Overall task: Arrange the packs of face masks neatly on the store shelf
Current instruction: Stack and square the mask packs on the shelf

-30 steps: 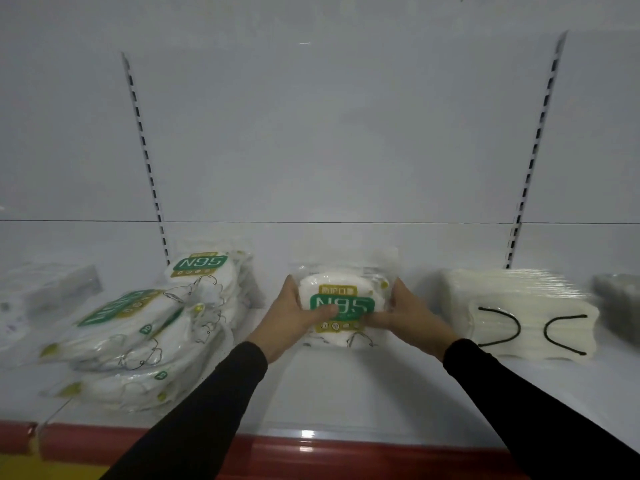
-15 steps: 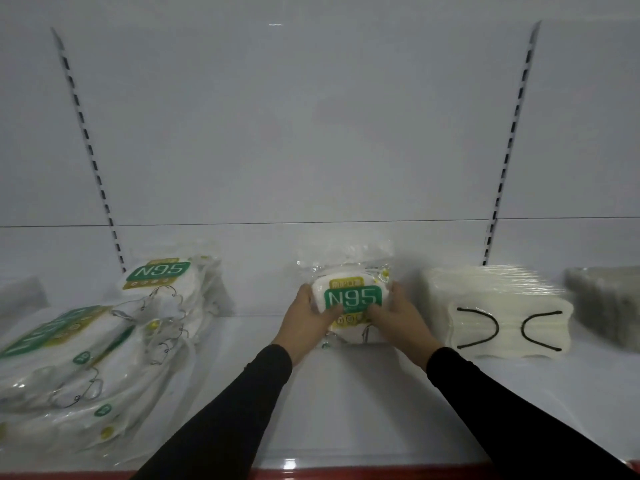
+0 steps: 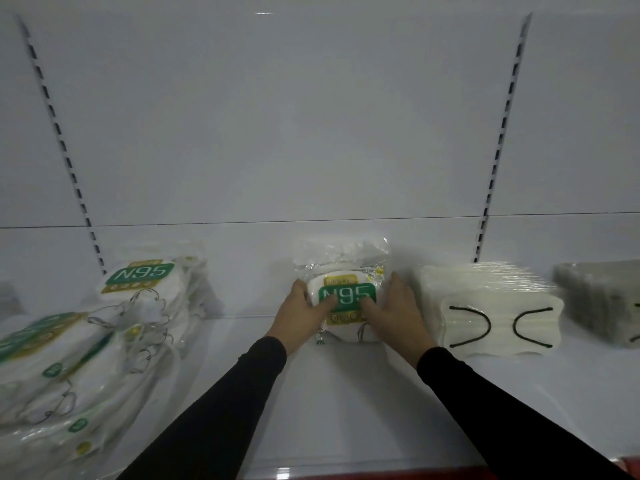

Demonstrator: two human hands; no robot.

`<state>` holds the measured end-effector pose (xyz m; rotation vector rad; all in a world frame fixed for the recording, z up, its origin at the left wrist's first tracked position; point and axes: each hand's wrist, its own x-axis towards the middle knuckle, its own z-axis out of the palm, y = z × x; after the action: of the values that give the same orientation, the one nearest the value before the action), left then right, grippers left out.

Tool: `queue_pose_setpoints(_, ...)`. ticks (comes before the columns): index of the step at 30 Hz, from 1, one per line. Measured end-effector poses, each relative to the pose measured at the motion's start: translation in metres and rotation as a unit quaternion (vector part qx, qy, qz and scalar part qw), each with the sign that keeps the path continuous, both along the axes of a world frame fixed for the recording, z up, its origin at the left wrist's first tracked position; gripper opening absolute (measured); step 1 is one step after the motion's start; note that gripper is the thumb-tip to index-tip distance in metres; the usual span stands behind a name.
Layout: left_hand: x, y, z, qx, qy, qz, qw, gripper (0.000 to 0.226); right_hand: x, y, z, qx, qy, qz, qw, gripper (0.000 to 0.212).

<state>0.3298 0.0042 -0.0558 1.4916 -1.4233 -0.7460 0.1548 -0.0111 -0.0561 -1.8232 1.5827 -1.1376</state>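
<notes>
Both hands, left hand [image 3: 300, 313] and right hand [image 3: 394, 311], grip the N95 pack [image 3: 346, 299] with curled fingers, standing it upright against the back of the shelf [image 3: 346, 403], label facing out for display

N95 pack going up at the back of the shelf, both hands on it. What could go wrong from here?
1. The N95 pack stands upright; once the left hand and right hand let go, it may tip forward.
2. The loose N95 pile leans; it could slide toward the shelf edge.

White back panel [image 3: 277, 116], slotted uprights [image 3: 504, 133]
</notes>
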Motion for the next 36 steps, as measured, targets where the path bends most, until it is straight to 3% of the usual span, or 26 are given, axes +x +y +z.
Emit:
queue_pose_setpoints(3, 0.011, 0.012, 0.017, -0.021, -0.063, 0.039, 0.997, 0.038, 0.007, 0.018, 0.018, -0.158, 0.081, -0.04, 0.983, 0.075)
queue_pose_setpoints(6, 0.028, 0.031, 0.044, -0.053, -0.136, 0.061, 0.987, 0.058, 0.025, 0.027, 0.033, -0.262, 0.083, -0.007, 0.961, 0.065)
queue_pose_setpoints(8, 0.046, 0.049, 0.065, -0.074, -0.19, 0.075, 0.976, 0.065, 0.044, 0.032, 0.039, -0.279, 0.059, 0.044, 0.958, 0.058)
queue_pose_setpoints(13, 0.109, 0.107, 0.115, -0.115, -0.275, 0.143, 0.944, 0.054, 0.108, 0.05, 0.045, -0.287, 0.048, 0.181, 0.939, 0.046)
queue_pose_setpoints(17, 0.177, 0.158, 0.134, -0.076, -0.312, 0.229, 0.919, 0.053, 0.162, 0.073, 0.047, -0.243, 0.051, 0.269, 0.931, 0.046)
queue_pose_setpoints(22, 0.243, 0.208, 0.117, 0.077, -0.317, 0.292, 0.899, 0.063, 0.219, 0.101, 0.052, -0.158, 0.061, 0.335, 0.927, 0.059)
queue_pose_setpoints(27, 0.267, 0.222, 0.087, 0.194, -0.275, 0.261, 0.905, 0.087, 0.247, 0.118, 0.053, -0.118, 0.134, 0.387, 0.905, 0.075)
queue_pose_setpoints(31, 0.264, 0.228, 0.08, 0.164, -0.234, 0.216, 0.934, 0.068, 0.252, 0.116, 0.045, -0.129, 0.193, 0.393, 0.89, 0.083)
queue_pose_setpoints(36, 0.265, 0.238, 0.082, 0.074, -0.127, 0.186, 0.972, 0.049, 0.252, 0.113, 0.042, -0.138, 0.152, 0.376, 0.904, 0.095)
